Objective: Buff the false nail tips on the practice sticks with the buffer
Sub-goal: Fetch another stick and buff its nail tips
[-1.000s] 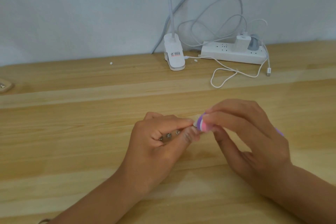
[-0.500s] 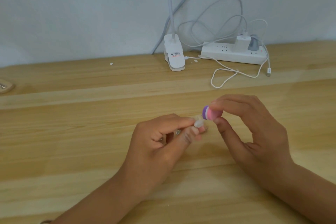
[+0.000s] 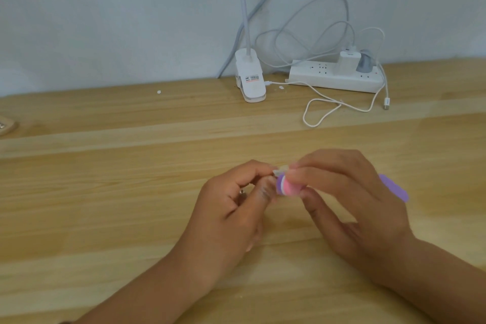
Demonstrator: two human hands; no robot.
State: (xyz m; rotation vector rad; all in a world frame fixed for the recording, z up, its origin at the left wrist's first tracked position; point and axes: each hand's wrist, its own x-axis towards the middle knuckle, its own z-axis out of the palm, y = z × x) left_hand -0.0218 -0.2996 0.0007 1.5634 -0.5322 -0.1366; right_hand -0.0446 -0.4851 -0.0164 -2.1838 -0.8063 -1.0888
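Observation:
My left hand [image 3: 231, 208] grips the practice sticks, whose metal ends [image 3: 242, 193] show between its fingers. A clear false nail tip [image 3: 279, 170] pokes out above my left thumb. My right hand [image 3: 349, 202] pinches a purple, white and pink buffer [image 3: 286, 187] between thumb and fingers. The buffer's near end lies against the nail tip, and its far purple end [image 3: 394, 188] sticks out behind my right hand. Both hands hover over the wooden table [image 3: 105, 192]. Most of the sticks are hidden inside my left hand.
A white clip lamp base [image 3: 251, 81] stands at the table's back edge by the wall. To its right lie a white power strip [image 3: 336, 75] with plugs and loose white cables [image 3: 323, 110]. A small object [image 3: 5, 125] sits at the far left edge.
My right hand lifted the buffer off the nail tip half a second ago and has now brought it back down against the tip. My left hand stayed in place.

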